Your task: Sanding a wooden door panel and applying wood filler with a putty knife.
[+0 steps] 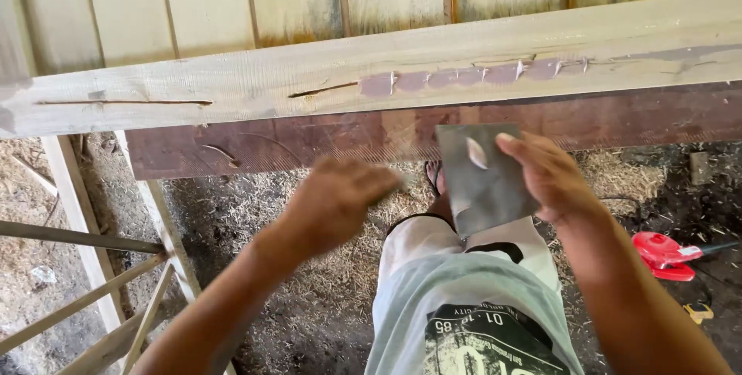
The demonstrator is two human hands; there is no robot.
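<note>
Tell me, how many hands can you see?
2. The left hand is blurred, low in front of the dark plank. The right hand holds a flat metal sheet below the pale beam. No other hands show.

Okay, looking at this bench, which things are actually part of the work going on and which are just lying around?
In use:
- right hand holding a flat metal plate with a dab of filler
- left hand, blurred, near the plate
- pale wooden beam with purple filler along its crack

Lying about:
- red tool on the ground
- sawdust
- wooden frame at left
</note>
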